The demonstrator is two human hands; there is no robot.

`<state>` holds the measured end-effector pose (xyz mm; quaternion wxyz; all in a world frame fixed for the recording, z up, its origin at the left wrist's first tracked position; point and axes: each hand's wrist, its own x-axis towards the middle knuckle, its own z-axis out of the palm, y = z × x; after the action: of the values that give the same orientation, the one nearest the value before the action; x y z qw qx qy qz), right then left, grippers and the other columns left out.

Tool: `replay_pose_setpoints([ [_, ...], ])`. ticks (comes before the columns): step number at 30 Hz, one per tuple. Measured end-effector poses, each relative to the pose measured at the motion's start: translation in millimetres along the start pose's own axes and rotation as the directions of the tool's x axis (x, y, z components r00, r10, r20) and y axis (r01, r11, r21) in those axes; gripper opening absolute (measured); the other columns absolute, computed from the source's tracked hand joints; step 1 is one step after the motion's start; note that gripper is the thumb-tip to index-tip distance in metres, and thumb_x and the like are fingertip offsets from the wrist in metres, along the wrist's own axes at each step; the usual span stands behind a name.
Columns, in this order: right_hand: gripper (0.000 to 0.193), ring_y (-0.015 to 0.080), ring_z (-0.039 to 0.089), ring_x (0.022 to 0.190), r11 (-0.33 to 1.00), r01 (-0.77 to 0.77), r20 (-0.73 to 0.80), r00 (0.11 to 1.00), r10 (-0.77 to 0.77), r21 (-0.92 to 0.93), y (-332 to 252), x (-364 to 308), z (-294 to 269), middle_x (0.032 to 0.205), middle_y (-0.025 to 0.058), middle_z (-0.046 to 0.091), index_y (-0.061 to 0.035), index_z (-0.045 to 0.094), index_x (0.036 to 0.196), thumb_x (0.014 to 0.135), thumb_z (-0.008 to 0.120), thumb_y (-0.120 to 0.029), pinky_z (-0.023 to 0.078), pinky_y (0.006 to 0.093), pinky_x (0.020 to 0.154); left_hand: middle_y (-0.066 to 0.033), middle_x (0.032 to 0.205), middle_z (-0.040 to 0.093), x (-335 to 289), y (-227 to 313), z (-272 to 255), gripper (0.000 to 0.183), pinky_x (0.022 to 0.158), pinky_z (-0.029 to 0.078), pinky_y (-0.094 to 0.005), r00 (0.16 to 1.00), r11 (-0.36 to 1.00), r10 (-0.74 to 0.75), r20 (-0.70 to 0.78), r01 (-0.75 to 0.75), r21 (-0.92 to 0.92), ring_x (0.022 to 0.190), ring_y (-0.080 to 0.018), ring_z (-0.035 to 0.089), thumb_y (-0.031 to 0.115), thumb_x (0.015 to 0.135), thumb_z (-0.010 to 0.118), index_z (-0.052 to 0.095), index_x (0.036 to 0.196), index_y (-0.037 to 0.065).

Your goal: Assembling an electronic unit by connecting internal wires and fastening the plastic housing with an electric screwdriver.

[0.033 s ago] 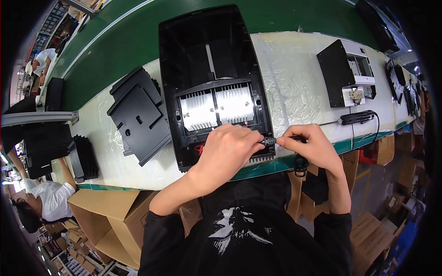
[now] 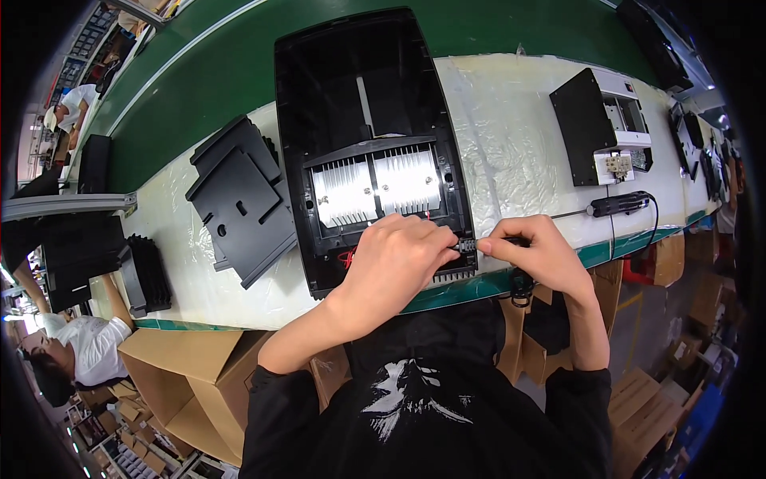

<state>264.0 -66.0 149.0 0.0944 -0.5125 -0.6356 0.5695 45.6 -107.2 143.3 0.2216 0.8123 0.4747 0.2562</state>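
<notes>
A black plastic housing point(image 2: 355, 88) lies in front of me with its inside facing up. Two silvery finned heat sinks point(image 2: 345, 195) are set side by side in it, and red wires point(image 2: 346, 257) show near its front edge. Over the housing's near right corner, my left hand point(image 2: 391, 267) is closed in a pinch on a black cable with a ribbed strain relief point(image 2: 467, 247). From the right, my right hand point(image 2: 542, 255) pinches the same cable just beyond that ribbed part. A looped black cable point(image 2: 521, 287) hangs below my right hand at the table edge. My left fingers hide the cable's inner end.
Flat black panels point(image 2: 247, 211) are stacked left of the housing, with black finned parts point(image 2: 148, 275) farther left. To the right are a corded electric screwdriver point(image 2: 618, 204) and a black-and-white metal box point(image 2: 578, 128). An open cardboard box point(image 2: 179, 347) stands below the table; a co-worker point(image 2: 92, 343) is at far left.
</notes>
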Motion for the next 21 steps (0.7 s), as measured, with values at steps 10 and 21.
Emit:
replay_pose_setpoints([
  [10,0.024,0.0029,0.038,0.053,0.993,-0.058,0.109,0.993,0.047,0.107,2,10,-3,0.052,-0.0014,0.051,0.0028,0.069,0.072,0.08,0.072,-0.019,0.028,0.0235,0.048,-0.0051,0.07,0.06,2,2,2,0.015,0.059,0.047,-0.0317,0.999,0.998,-0.008,0.046,0.006,0.056,0.068,-0.0211,0.056,0.011,0.069,0.074,0.064,0.077,0.003],
  [21,0.012,0.0047,0.053,0.062,0.922,-0.099,0.162,0.986,0.04,0.373,42,23,-2,0.067,0.0026,0.064,0.0021,0.07,0.077,0.077,0.073,-0.01,0.04,0.0208,0.056,-0.0051,0.071,0.062,13,2,4,0.014,0.058,0.047,-0.0321,0.995,0.998,-0.055,0.081,0.056,-0.013,0.065,-0.0216,0.056,0.012,0.069,0.073,0.066,0.078,0.003],
])
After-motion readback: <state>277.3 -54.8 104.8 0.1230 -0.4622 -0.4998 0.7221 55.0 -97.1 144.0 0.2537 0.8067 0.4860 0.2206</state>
